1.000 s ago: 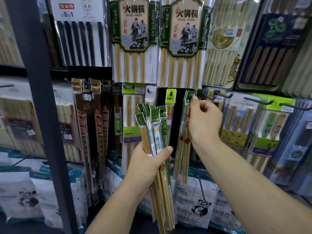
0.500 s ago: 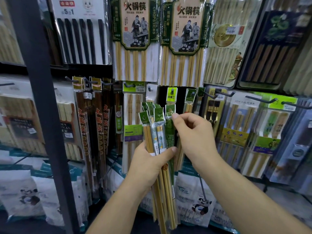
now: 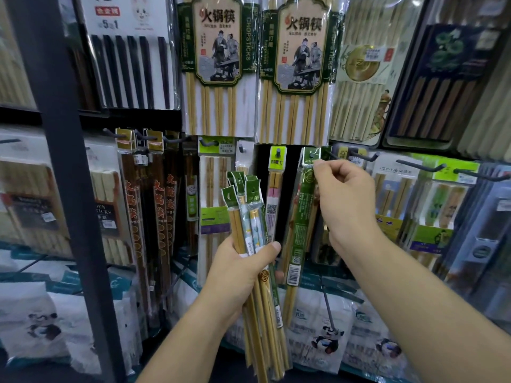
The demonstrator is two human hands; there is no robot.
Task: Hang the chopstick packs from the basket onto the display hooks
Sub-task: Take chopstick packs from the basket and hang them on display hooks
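Note:
My left hand (image 3: pixel 240 268) grips a bundle of several chopstick packs (image 3: pixel 250 214) with green header cards, held upright in front of the display. My right hand (image 3: pixel 343 200) pinches the top of one green-wrapped chopstick pack (image 3: pixel 300 222) up at a display hook (image 3: pixel 312 154). That pack's green header card sits at the hook, next to another header hanging there. The pack's lower end hangs down beside the bundle. No basket is in view.
A dark metal post (image 3: pixel 63 161) stands at the left. Large chopstick packs (image 3: pixel 218 64) hang on the upper row. Bare hook ends (image 3: pixel 365 156) stick out to the right of my right hand. Panda-printed bags (image 3: pixel 323 335) lie on the shelf below.
My right hand pulled one green pack out of the bundle and lifted it up and right to the hook. My left hand stayed nearly still with the bundle.

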